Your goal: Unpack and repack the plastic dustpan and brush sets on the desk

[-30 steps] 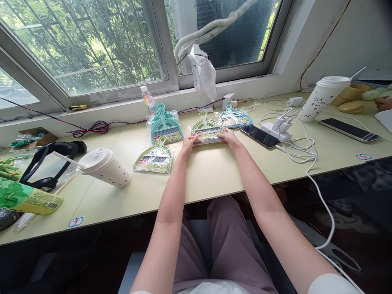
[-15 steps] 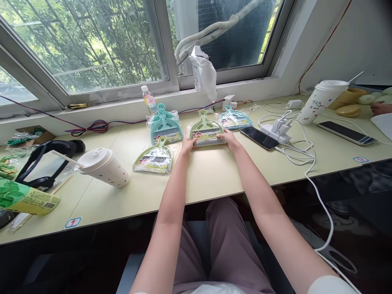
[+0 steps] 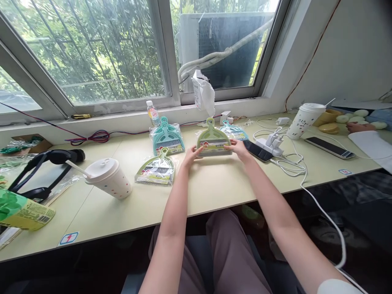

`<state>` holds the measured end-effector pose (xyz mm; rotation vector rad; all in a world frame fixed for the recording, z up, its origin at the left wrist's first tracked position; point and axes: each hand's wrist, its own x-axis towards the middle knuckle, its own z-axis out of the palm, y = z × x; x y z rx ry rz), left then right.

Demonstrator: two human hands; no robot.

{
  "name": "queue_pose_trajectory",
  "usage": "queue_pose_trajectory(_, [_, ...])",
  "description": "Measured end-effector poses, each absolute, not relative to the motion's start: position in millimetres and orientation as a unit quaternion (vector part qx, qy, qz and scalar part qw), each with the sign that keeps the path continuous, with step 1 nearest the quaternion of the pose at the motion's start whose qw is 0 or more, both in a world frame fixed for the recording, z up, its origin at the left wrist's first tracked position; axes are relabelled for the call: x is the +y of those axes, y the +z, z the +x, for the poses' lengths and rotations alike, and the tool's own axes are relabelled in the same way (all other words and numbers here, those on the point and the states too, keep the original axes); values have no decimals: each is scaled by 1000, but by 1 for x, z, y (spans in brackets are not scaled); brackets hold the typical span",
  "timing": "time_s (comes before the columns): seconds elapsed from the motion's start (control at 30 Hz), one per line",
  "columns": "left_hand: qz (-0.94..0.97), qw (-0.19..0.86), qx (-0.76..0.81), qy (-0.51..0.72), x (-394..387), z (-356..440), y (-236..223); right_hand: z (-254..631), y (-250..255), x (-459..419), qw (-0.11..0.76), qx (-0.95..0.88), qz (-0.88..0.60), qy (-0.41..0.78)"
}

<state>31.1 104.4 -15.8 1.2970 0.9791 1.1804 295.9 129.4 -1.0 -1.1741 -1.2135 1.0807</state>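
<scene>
A wrapped green dustpan and brush set (image 3: 212, 141) is held upright, its handle pointing toward the window. My left hand (image 3: 192, 155) grips its lower left corner and my right hand (image 3: 238, 148) its lower right corner. Another green dustpan set (image 3: 157, 168), in clear plastic, lies to the left near my left wrist. Behind that one are stacked teal dustpan sets (image 3: 167, 136). A blue-teal dustpan set (image 3: 234, 131) lies partly behind my right hand.
To the left stand a white cup with a straw (image 3: 107, 177), a black headset (image 3: 45, 171) and a green drink bottle (image 3: 24, 210). On the right are a phone (image 3: 259, 151), a power strip with cables (image 3: 271, 145), another cup (image 3: 304, 120) and a co-worker's hand (image 3: 361, 127).
The held green dustpan set has shifted slightly right and away from the set on the left, with both hands still on it. The head view has tilted up a little.
</scene>
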Motion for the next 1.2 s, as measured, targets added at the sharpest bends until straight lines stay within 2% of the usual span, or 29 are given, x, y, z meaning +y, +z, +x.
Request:
queue_pose_trajectory(0.07, [566,570,383,457,99,45,-15,338,2,122,538,-499,-483,479])
queue_pose_trajectory(0.1, [578,553,391,455,98,53,-16,361,4,117,545,-488,-485,479])
queue_pose_trajectory(0.27, [682,271,528,428,115,97,-23,439,17,95,635,-429,-503,400])
queue_pose_trajectory(0.33, [695,235,546,404,132,114,-24,444,20,93,644,-425,-507,384])
queue_pose_trajectory(0.53, [744,228,498,382,182,159,-20,429,7,109,633,-419,-505,411])
queue_pose_trajectory(0.7, [684,285,504,444,208,163,-22,431,-10,127,636,-376,-521,427])
queue_pose_trajectory(1.0, [583,365,544,481,217,157,-24,402,-21,184,633,-393,-586,320])
queue_pose_trajectory(1.2, [575,376,555,469,208,155,-17,400,-23,222,599,-390,-668,208])
